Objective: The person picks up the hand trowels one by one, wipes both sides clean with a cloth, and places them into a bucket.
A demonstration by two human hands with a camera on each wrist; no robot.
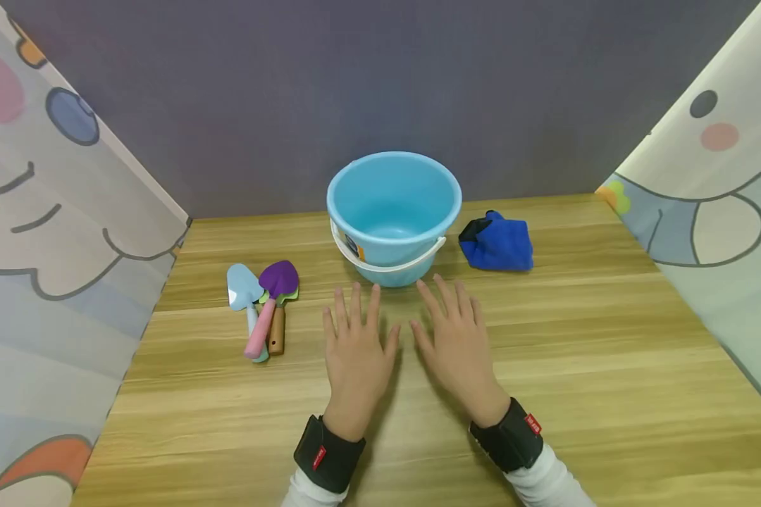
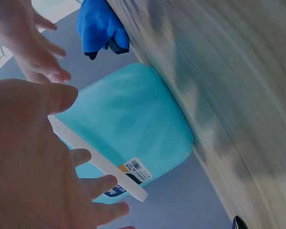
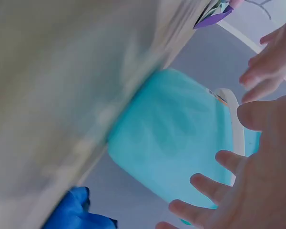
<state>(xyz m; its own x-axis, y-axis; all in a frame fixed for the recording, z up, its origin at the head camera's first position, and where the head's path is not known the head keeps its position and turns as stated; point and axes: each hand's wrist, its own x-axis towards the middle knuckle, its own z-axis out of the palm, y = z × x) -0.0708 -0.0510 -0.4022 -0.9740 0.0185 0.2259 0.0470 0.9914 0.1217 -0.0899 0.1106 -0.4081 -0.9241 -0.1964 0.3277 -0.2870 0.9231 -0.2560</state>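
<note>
A light blue bucket (image 1: 393, 239) with a white handle (image 1: 387, 268) hanging down its front stands upright near the back of the table. My left hand (image 1: 358, 359) is held palm down in front of it, fingers spread and holding nothing. Beside it, my right hand (image 1: 459, 348) is spread in the same way, its fingertips close to the bucket's base. To the left lie several small toy shovels: a light blue one (image 1: 244, 287), a purple one with a pink handle (image 1: 280, 279), and a green one beneath with a brown handle (image 1: 277, 331).
Right of the bucket lies a crumpled blue and black cloth item (image 1: 501, 243). A dark grey panel (image 1: 380, 84) rises behind the wooden table (image 1: 609, 352). Cartoon-printed panels stand along the left side (image 1: 70, 211) and the right side (image 1: 723, 197).
</note>
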